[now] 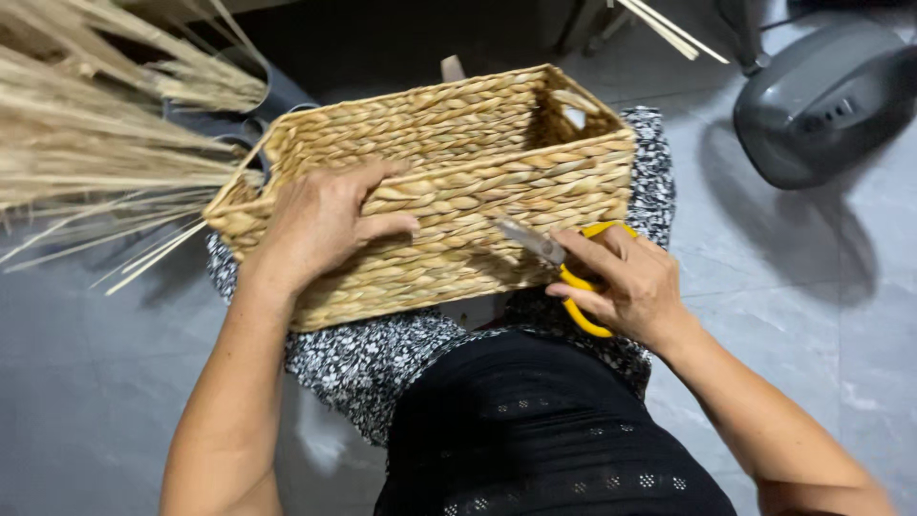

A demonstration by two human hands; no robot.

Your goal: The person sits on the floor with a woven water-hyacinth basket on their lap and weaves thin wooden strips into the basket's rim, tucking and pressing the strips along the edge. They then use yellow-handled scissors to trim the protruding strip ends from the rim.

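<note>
Trimming a woven basket (449, 182) on the lap.
Left hand (320, 225) pressed flat, fingers spread, on the near wall; right hand (626, 282) clenched around yellow scissors (564, 272), blades aimed left at that wall's right end, along the basket's long axis.

We see a grey tiled floor (783, 287) under everything. On it at the far right stands a dark grey fan base (821, 100). At the far left, dried straw stalks (86, 143) reach over the floor. A woven basket (449, 182) rests on our patterned lap (373, 358).
</note>
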